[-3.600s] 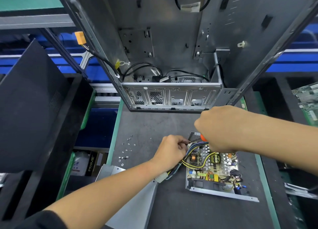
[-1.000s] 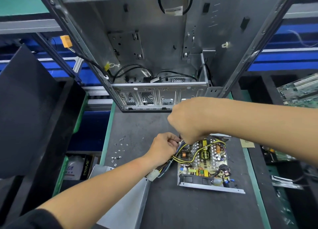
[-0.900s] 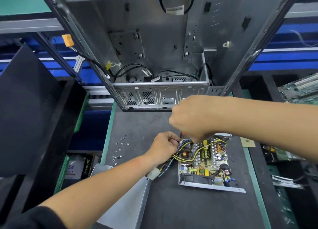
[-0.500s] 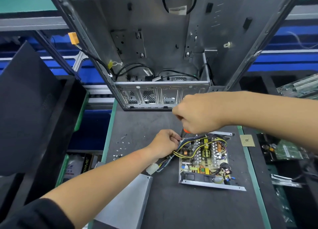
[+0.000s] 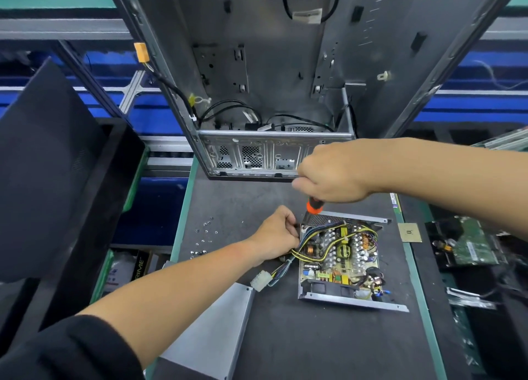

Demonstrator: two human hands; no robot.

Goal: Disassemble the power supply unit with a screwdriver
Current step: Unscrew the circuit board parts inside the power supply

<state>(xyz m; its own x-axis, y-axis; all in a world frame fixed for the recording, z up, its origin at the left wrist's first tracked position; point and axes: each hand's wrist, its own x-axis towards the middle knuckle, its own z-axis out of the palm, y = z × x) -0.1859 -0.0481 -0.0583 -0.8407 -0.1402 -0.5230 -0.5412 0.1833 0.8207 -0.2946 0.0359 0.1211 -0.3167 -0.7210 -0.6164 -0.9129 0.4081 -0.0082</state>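
Orange collar of the black-handled screwdriver [image 5: 313, 205] shows more now than half a second ago, because the right hand [image 5: 331, 174] has risen a little while gripping the handle. The tip meets the far left corner of the opened power supply unit with its green circuit board [image 5: 340, 258], which lies on the dark grey table [image 5: 314, 345]. The left hand [image 5: 275, 234] still pinches the yellow and black cable bundle [image 5: 300, 247] at the unit's left edge, just below the screwdriver.
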